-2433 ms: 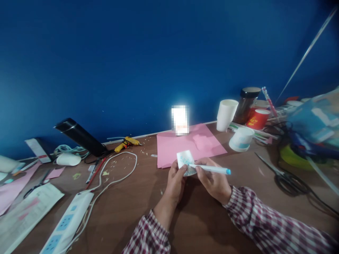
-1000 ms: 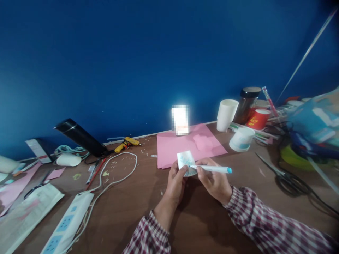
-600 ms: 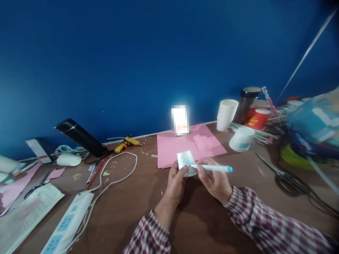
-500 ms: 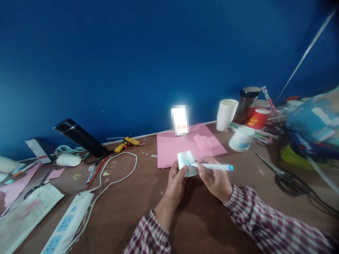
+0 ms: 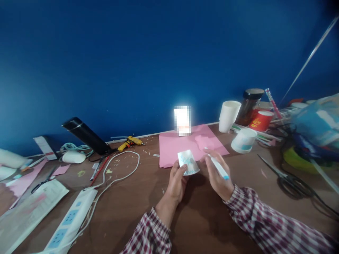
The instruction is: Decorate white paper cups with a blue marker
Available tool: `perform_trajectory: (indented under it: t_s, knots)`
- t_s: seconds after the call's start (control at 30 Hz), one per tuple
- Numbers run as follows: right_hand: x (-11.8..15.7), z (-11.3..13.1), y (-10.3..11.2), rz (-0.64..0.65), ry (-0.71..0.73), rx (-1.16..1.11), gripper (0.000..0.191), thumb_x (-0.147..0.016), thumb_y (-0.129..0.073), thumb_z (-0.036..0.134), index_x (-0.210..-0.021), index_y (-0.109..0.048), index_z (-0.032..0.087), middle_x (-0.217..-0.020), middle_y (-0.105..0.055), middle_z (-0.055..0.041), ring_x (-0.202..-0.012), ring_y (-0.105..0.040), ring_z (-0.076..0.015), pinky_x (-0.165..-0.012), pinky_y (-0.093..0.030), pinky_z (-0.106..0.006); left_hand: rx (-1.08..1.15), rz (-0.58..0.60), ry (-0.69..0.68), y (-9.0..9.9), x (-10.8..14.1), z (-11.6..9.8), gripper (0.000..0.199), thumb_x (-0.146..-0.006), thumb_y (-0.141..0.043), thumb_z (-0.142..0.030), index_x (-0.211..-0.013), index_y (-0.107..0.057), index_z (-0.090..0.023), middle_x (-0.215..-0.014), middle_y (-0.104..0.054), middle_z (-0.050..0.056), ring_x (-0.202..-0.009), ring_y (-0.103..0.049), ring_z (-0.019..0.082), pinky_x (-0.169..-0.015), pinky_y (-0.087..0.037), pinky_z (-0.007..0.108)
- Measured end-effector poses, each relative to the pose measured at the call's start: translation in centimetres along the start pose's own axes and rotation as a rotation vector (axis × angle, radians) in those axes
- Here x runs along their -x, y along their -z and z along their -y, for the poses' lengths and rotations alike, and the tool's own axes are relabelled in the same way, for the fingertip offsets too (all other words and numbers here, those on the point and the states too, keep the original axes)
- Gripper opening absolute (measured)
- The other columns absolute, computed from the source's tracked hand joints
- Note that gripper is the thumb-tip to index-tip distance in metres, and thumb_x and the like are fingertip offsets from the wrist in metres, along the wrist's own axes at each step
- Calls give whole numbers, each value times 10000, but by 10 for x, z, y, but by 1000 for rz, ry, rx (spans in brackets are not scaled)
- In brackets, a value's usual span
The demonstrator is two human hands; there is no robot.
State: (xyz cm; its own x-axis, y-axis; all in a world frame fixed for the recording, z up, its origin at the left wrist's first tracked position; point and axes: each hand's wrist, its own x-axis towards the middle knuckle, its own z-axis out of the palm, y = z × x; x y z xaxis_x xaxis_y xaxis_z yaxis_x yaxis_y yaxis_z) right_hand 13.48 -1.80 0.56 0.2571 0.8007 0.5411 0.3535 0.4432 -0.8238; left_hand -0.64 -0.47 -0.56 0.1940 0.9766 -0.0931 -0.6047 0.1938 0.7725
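Note:
My left hand [image 5: 177, 181] grips a small white paper cup [image 5: 188, 163] with light-blue marks drawn on its side; the thumb presses on its face. The cup is tilted above the brown table [image 5: 143, 218]. To its right, my right hand [image 5: 218, 176] holds a white marker pen [image 5: 217, 165] with a blue end, its tip apart from the cup and pointing up and left. Behind the hands lie pink paper sheets [image 5: 172, 151]. A brightly lit phone-like screen [image 5: 182, 120], blurred out, stands at their far edge.
A power strip [image 5: 71, 218], its white cable, a yellow glue gun [image 5: 131, 143] and a black flask [image 5: 84, 135] are to the left. On the right are scissors [image 5: 288, 181], white cups [image 5: 229, 116], a red cup [image 5: 261, 120] and a jar [image 5: 250, 106]. Another person's hand [image 5: 6, 197] shows at far left.
My right hand has drawn the marker away from the cup to the right and turned it to a steeper slant. My left hand still holds the cup. The view has shifted slightly.

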Motion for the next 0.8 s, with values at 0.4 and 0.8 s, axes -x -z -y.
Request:
perform_trajectory:
  t_s: [0.4,0.8]
  knots:
    - [3,-12,-6,198,192,201,361,-859,-516,158,-1218,-496,186,-1072,-670,-106,-943,-690,-225,-828,-579,-381,1,-15,-53,1,-2,-6,287,-796,-730,-345,-1030,-677,-187,-1006,-726,67,-949,-664,215,-872,-507,332]
    - [-4,-22,-1,91,187,208,287,-849,-467,138,-1115,-572,165,-1021,-686,-113,-925,-686,-231,-827,-573,-382,-42,47,-20,3,-1,0,517,-656,-852,-299,-1123,-654,-201,-1114,-718,78,-1032,-654,229,-936,-467,360]
